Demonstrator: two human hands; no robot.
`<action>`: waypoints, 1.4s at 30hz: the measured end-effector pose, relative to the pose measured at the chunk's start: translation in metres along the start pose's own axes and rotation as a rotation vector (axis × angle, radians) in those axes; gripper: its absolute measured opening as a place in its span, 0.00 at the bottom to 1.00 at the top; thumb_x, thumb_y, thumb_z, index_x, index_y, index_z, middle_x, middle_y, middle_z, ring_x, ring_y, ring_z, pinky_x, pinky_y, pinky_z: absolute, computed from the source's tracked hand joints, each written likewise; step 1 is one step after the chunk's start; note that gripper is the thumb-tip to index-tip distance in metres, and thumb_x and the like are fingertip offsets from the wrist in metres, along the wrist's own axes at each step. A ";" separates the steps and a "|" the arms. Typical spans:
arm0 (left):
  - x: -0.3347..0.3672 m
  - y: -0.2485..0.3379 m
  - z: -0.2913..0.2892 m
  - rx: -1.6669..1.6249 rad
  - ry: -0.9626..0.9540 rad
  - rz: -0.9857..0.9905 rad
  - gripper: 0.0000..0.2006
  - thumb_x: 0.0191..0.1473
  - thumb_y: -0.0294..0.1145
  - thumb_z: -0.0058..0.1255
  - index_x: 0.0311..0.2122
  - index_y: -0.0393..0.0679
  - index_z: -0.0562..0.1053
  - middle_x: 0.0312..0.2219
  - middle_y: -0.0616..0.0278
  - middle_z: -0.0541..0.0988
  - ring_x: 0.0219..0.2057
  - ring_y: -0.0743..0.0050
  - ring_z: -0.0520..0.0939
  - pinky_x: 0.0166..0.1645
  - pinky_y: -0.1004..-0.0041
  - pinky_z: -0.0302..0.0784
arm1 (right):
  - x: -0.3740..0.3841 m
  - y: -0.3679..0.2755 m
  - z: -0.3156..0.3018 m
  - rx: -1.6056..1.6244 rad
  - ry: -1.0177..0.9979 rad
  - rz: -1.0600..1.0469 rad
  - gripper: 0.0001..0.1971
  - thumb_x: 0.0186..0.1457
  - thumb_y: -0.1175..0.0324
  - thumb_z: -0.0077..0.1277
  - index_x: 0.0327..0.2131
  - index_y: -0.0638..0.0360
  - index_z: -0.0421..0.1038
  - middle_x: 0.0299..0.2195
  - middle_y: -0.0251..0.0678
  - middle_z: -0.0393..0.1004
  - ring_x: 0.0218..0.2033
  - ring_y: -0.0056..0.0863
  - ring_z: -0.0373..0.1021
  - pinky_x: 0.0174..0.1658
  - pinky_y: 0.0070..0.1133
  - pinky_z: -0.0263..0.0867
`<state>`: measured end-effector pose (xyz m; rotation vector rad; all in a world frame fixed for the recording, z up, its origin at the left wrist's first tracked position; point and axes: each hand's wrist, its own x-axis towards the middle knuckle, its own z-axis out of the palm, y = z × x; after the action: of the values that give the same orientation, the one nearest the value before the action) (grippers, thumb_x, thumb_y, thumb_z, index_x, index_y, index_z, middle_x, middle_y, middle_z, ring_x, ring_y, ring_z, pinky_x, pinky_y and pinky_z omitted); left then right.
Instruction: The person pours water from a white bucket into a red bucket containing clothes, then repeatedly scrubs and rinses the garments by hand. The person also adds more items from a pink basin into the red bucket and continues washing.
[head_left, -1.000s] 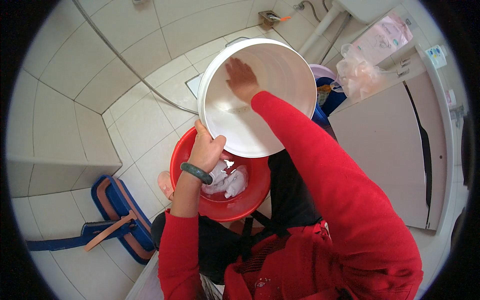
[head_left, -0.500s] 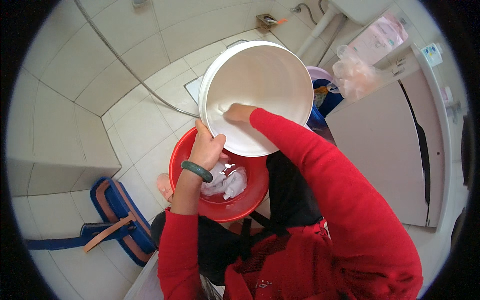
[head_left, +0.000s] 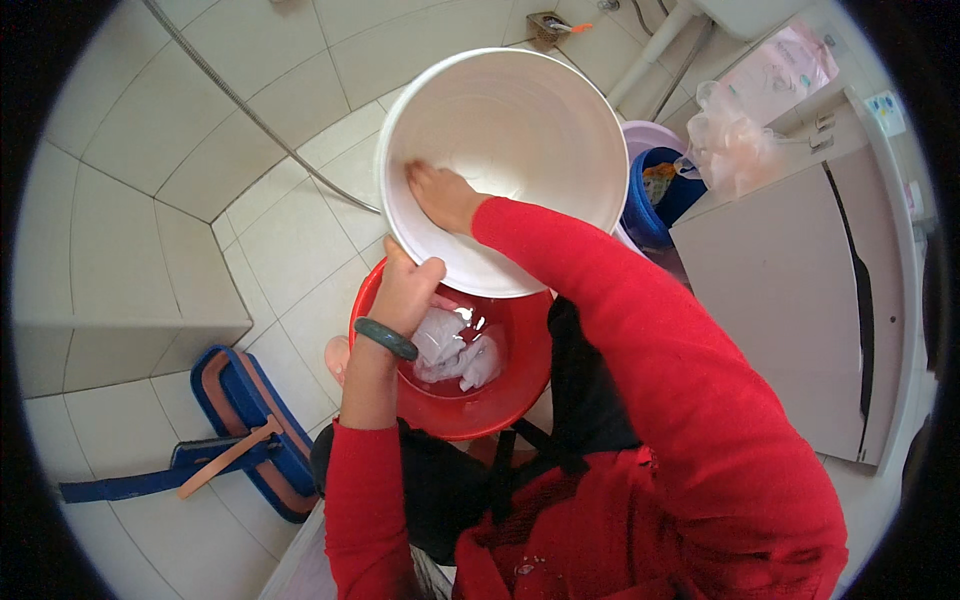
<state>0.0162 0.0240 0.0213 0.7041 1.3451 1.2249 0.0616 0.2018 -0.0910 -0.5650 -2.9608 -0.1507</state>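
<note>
My left hand [head_left: 402, 293], with a dark green bangle on the wrist, grips the near-left rim of a large white bucket [head_left: 530, 120]. The bucket is tilted, its mouth facing me, above a red basin [head_left: 515, 390]. My right hand [head_left: 445, 197] reaches inside the bucket, fingers laid against its left inner wall; no held thing shows, though the palm side is hidden. Below, white wet cloth [head_left: 462, 355] lies in water in the red basin, partly covered by my left hand and the bucket.
A blue and pink dustpan-like tool [head_left: 255, 430] lies on the tiles at left. A metal hose [head_left: 250, 112] runs down behind the bucket. At right stand a blue bucket [head_left: 650, 205] and a pale cabinet [head_left: 780, 300], with a peach mesh bath puff [head_left: 725, 145] hanging by it.
My right hand has slid up and left along the bucket's inner wall, its fingers reaching further. The bucket has shifted slightly up and left, tilting a little more toward me.
</note>
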 end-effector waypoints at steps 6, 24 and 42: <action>0.000 -0.003 0.005 0.082 0.010 -0.005 0.22 0.45 0.22 0.38 0.46 0.31 0.48 0.39 0.44 0.66 0.30 0.59 0.77 0.23 0.73 0.80 | -0.005 0.058 0.000 -0.069 -0.085 -0.100 0.24 0.52 0.72 0.36 0.55 0.59 0.55 0.57 0.37 0.53 0.59 0.34 0.49 0.59 0.35 0.46; -0.003 -0.004 0.017 0.183 0.023 0.042 0.21 0.46 0.24 0.40 0.44 0.32 0.49 0.36 0.41 0.69 0.28 0.58 0.78 0.22 0.72 0.79 | -0.045 0.019 0.041 0.710 -0.269 0.203 0.19 0.52 0.62 0.35 0.28 0.69 0.72 0.32 0.54 0.72 0.35 0.44 0.70 0.39 0.32 0.63; -0.002 -0.005 0.005 0.067 -0.009 0.024 0.25 0.46 0.23 0.39 0.48 0.31 0.46 0.38 0.42 0.68 0.31 0.60 0.79 0.24 0.74 0.80 | -0.009 0.030 0.033 0.348 -0.612 0.273 0.18 0.50 0.63 0.39 0.33 0.67 0.74 0.37 0.55 0.71 0.40 0.47 0.69 0.46 0.33 0.61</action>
<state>0.0220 0.0222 0.0183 0.7737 1.3790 1.1987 0.0780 0.2307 -0.1231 -1.1141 -3.2909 0.6647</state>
